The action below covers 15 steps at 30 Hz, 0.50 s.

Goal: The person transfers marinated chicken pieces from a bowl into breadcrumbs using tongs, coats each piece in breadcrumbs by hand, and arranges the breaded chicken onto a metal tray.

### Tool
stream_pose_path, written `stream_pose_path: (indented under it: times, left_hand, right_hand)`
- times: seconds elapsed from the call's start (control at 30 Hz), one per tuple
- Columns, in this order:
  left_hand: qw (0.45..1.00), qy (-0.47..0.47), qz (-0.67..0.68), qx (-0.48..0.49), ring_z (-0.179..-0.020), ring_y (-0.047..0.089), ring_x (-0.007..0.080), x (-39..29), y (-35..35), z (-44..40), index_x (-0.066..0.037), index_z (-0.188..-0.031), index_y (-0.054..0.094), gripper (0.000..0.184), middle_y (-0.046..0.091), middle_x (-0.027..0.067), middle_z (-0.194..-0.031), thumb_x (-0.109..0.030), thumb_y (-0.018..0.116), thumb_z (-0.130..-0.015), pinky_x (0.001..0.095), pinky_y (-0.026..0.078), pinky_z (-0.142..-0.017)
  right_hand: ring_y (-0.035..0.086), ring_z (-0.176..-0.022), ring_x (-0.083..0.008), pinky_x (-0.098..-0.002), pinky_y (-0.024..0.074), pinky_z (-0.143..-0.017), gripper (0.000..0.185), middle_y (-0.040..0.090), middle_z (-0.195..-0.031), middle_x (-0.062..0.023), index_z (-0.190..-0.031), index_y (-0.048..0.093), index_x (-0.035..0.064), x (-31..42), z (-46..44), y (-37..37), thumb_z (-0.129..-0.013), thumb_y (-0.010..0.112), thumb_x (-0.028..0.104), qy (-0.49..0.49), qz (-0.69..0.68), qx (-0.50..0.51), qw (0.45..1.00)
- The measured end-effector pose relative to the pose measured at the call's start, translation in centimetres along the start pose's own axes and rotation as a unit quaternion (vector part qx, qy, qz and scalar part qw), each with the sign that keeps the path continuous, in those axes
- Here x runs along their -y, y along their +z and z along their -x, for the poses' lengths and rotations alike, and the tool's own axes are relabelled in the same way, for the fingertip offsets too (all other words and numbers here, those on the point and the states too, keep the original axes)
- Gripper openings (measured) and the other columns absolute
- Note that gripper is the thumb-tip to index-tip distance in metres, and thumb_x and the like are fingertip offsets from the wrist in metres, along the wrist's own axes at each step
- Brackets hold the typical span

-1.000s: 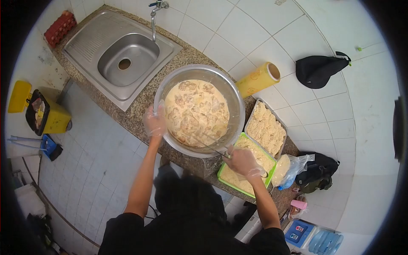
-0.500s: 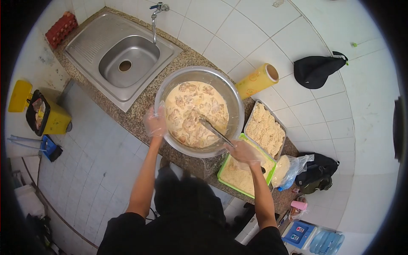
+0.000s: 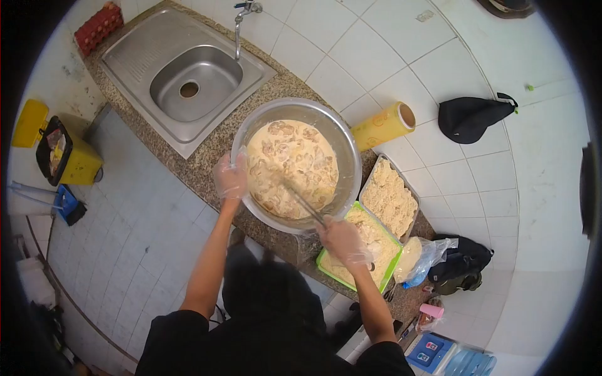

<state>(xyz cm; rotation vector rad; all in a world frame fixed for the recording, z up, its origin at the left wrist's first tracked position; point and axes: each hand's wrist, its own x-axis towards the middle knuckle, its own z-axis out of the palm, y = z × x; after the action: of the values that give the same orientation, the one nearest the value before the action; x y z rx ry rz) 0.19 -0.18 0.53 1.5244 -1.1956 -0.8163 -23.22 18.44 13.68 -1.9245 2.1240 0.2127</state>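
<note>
A large steel bowl (image 3: 349, 138) stands on the counter, filled with pieces of meat in a creamy, pale batter (image 3: 307, 156). My left hand (image 3: 231, 177), in a clear plastic glove, grips the bowl's near-left rim. Gloved as well, my right hand (image 3: 342, 241) is closed round the handle of a long metal utensil (image 3: 305, 202) at the bowl's lower right. That utensil slants down into the batter, which hides its working end, so I cannot tell its exact kind. Beneath my right hand lies a green-rimmed tray (image 3: 392, 271) of pale crumbs.
Beside the green tray is a metal tray (image 3: 411, 216) heaped with crumb-coated pieces. A yellow roll of wrap (image 3: 382, 127) stands against the tiles. To the left are a steel sink (image 3: 188, 135) and tap (image 3: 238, 31). Plastic bags (image 3: 423, 260) lie right of the trays.
My right hand has moved left and slightly down, bringing the utensil leftward through the batter. My left hand stays on the rim. The whole view has tilted slightly.
</note>
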Motion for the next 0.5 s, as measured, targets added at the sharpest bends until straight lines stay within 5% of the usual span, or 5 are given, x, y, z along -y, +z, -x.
stream_pose_path:
  times: [0.17, 0.4, 0.5]
  left_hand:
    - [1.000, -0.010, 0.013, -0.001, -0.077, 0.072, 0.0349, -1.0, -0.5, 0.2, 0.001, -0.104, 0.074, 0.025, 0.074, 0.0216, -0.085, -0.022, 0.070, -0.095, 0.0439, 0.054, -0.074]
    - [0.998, -0.043, -0.016, -0.031, -0.073, 0.071, 0.0321, -1.9, -0.2, 0.5, 0.001, -0.101, 0.073, 0.027, 0.074, 0.0197, -0.085, -0.025, 0.074, -0.093, 0.0420, 0.054, -0.072]
    - [0.996, 0.000, -0.041, -0.074, -0.075, 0.070, 0.0302, -1.0, -0.6, 1.2, 0.001, -0.100, 0.072, 0.027, 0.074, 0.0189, -0.085, -0.025, 0.074, -0.093, 0.0416, 0.054, -0.073]
  right_hand:
    - [0.068, -0.079, -0.0489, -0.0588, 0.0522, -0.070, 0.041, 0.068, -0.079, -0.0281, -0.098, 0.065, 0.0013, -0.9, 2.2, -6.6, -0.105, 0.055, 0.041, 0.114, -0.072, 0.046, 0.990]
    - [0.065, -0.083, -0.0519, -0.0590, 0.0495, -0.070, 0.044, 0.066, -0.082, -0.0326, -0.100, 0.067, 0.0011, -5.5, 3.0, -4.8, -0.104, 0.057, 0.043, 0.118, -0.116, 0.015, 0.986]
    - [0.068, -0.074, -0.0436, -0.0518, 0.0499, -0.066, 0.046, 0.067, -0.075, -0.0264, -0.103, 0.069, 0.0003, -6.9, 4.3, -4.7, -0.104, 0.059, 0.045, 0.119, -0.108, 0.028, 0.987]
